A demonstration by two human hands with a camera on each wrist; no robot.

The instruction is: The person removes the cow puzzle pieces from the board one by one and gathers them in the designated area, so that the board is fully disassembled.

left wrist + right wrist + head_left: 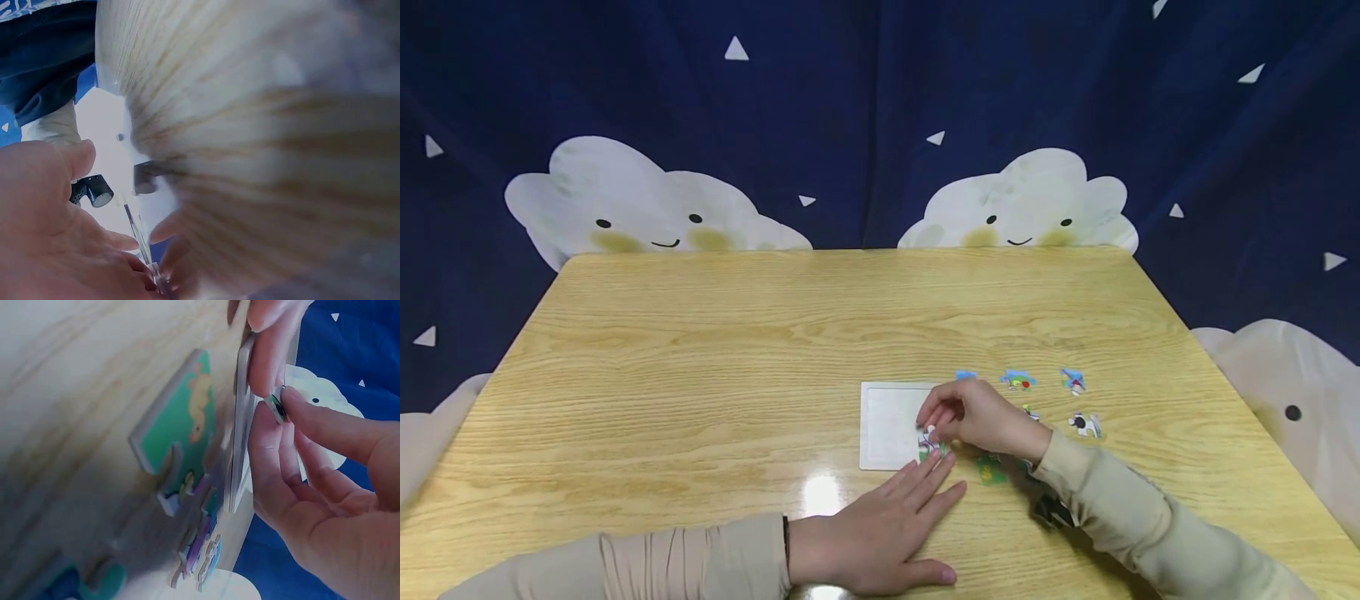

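My right hand (973, 417) pinches a small puzzle piece (929, 440) between thumb and fingers, over the right side of a white puzzle tray (887, 425). In the right wrist view the pinched piece (276, 407) is seen nearly edge-on, close to the other hand's fingertips. My left hand (883, 533) lies palm down in front of the tray. Its fingers are straight and spread, with fingertips at the tray's lower right edge beside the piece. The left wrist view shows the left hand (56, 231) low over the shiny tabletop; its fingertips' contact is unclear there.
Loose puzzle pieces lie right of the tray, among them a blue-topped one (1018, 381), a red-and-blue one (1073, 381), a black-and-white one (1084, 425) and a green one (991, 471). The right forearm covers some. A dark blue curtain (850, 100) hangs behind the wooden table (700, 358).
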